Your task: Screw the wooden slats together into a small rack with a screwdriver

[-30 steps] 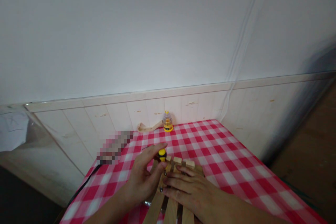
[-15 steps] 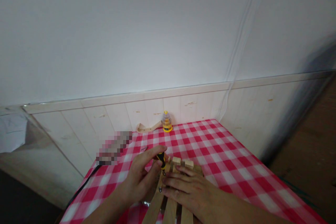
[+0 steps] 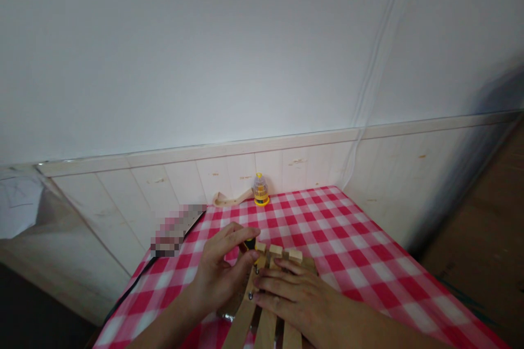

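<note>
My left hand [image 3: 223,267] is closed around the black and yellow handle of a short screwdriver [image 3: 250,244], thumb and fingers pinching it. The screwdriver points down at a screw [image 3: 256,270] in the left one of several wooden slats [image 3: 241,322]. A second dark screw [image 3: 250,295] sits in that same slat, closer to me. My right hand [image 3: 297,294] lies flat across the slats with its fingers stretched out, pressing on the wood. Its fingertips are just right of the screws. Part of the slats is hidden under this hand.
A yellow-topped clear bit case [image 3: 261,191] stands at the table's back edge, beside a curved wooden piece [image 3: 231,200]. A blurred-out long object with a black cord [image 3: 135,283] lies on the left. The red checked tablecloth [image 3: 347,251] covers the table against a wall.
My left thumb and fingers have shifted slightly around the screwdriver handle, covering more of it. My right hand has stayed in place on the slats.
</note>
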A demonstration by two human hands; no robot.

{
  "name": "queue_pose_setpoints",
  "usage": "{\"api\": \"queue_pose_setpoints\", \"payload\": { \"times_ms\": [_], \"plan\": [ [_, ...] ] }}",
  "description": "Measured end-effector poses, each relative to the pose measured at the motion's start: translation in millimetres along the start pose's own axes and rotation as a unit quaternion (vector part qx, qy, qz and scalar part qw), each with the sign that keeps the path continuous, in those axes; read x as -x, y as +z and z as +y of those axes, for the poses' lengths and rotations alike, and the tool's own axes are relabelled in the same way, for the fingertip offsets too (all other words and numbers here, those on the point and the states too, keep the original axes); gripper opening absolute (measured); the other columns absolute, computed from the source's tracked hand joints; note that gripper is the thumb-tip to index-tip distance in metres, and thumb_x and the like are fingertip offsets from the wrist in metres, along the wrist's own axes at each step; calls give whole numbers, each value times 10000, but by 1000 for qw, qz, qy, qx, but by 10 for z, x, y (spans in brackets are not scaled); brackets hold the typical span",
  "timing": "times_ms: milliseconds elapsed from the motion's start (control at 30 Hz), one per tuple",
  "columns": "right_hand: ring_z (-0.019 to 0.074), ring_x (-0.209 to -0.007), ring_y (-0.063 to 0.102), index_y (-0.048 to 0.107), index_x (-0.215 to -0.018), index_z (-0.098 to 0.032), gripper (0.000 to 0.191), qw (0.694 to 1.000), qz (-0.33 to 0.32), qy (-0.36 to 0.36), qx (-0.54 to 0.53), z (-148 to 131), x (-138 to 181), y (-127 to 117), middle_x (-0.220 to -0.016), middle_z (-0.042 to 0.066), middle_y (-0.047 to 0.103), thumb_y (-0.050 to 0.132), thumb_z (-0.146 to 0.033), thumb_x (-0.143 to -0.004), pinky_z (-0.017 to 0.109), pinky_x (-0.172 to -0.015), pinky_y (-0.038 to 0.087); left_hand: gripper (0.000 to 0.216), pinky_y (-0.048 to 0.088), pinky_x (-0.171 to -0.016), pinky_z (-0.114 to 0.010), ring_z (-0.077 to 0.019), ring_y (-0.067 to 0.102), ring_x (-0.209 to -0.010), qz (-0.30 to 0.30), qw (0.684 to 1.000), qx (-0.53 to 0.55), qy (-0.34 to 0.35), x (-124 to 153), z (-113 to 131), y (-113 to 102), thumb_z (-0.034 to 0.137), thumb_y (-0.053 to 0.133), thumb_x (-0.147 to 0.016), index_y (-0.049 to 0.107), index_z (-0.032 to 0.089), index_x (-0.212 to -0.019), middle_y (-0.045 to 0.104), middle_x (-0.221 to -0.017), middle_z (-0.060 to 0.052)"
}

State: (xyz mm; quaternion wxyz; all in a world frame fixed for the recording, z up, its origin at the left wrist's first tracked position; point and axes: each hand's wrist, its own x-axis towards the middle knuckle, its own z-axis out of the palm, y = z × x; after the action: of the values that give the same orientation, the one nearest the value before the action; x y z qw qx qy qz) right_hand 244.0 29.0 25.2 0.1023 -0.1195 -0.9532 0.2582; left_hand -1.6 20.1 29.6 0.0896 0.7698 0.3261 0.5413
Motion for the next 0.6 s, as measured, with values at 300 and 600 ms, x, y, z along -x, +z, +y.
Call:
{"api": "queue_pose_setpoints", "payload": {
  "times_ms": [300,600],
  "plan": [
    [251,-1549,316,358,-1613,-274,653,1000,2,-7,7,9,-11,4,-1647,82,410,591,-410,-1018,457,-1304,116,394,564,-753,-225,-140,673,-866,-10,999,-44,3,3,12,-36,109,666,-927,653,285,-1280,732,-978,-32],
    [271,-1559,290,343,-1618,-278,657,1000,-10,0,-21,11,5,-8,-1665,93,376,574,-444,-1026,487,-1302,90,305,571,-690,-221,-146,694,-802,-8,998,-61,29,-27,28,-44,144,713,-907,693,246,-1194,759,-935,-41]
  ]
}}
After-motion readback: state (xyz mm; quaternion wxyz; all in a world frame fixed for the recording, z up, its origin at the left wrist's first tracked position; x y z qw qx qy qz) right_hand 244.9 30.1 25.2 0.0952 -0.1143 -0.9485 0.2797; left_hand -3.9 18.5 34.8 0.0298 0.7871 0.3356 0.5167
